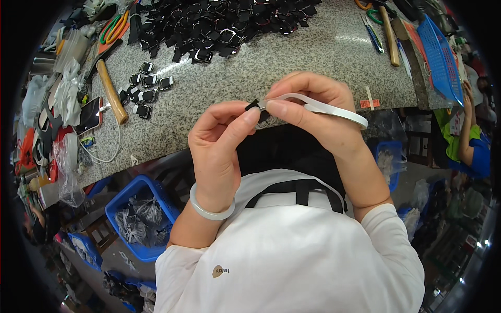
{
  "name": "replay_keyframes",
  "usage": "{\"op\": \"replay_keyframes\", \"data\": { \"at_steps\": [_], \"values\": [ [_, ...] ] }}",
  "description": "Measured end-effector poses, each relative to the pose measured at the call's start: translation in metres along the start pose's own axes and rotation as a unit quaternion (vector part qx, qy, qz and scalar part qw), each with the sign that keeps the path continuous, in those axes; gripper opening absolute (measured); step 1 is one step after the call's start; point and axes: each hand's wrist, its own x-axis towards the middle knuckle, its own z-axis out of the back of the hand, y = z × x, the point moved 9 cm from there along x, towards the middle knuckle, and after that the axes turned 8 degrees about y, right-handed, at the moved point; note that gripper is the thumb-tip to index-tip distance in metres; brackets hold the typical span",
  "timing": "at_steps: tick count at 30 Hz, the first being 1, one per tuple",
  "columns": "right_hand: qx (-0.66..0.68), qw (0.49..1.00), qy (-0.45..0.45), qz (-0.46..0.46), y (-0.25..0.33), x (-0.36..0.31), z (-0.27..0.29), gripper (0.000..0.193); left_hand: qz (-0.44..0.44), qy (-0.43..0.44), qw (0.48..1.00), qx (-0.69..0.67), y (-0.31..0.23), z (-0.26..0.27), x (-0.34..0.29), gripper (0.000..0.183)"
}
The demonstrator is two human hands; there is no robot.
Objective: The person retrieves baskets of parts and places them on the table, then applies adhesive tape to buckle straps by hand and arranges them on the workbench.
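Over the granite worktop's [198, 86] near edge, our left hand [216, 141] pinches a small black fabric piece [252, 105]; our right hand [329, 128] grasps a narrow white strip [338, 111] beside it. We should keep both pinches close, the strip untwisted.

A wooden-handled hammer [111, 93] lies near a phone [91, 115]; 1 blue basket [441, 60] stands tilted at far right, 1 blue crate [136, 188] below left holds clear bags [136, 224]

Bright light over your speckled worktop [329, 60], pale glare patches on its far half, dim, curved rim.
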Motion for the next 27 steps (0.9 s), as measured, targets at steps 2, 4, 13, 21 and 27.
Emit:
{"op": "replay_keyframes", "data": {
  "at_steps": [2, 4, 13, 21, 27],
  "values": [
    [-0.007, 1.0, -0.005, -0.013, -0.002, -0.001, -0.001, 0.016, -0.003, 0.011, 1.0, 0.009, -0.001, -0.001, -0.001, 0.012],
    [-0.012, 1.0, -0.009, -0.024, -0.004, -0.001, -0.002, 0.016, -0.006, 0.021, 1.0, 0.02, -0.002, -0.002, -0.001, 0.012],
    [0.039, 0.996, -0.032, -0.072, -0.011, -0.004, -0.005, 0.015, -0.057, 0.068, 0.994, 0.071, -0.011, -0.005, 0.0, 0.012],
    [-0.128, 0.986, -0.043, 0.097, 0.009, -0.006, -0.009, 0.013, -0.101, 0.059, 0.989, 0.088, -0.015, 0.0, 0.0, 0.012],
    [-0.401, 0.9, -0.131, 0.108, 0.035, -0.013, -0.012, 0.031, -0.192, 0.073, 0.96, 0.191, -0.033, -0.005, -0.011, 0.013]
  ]
}}
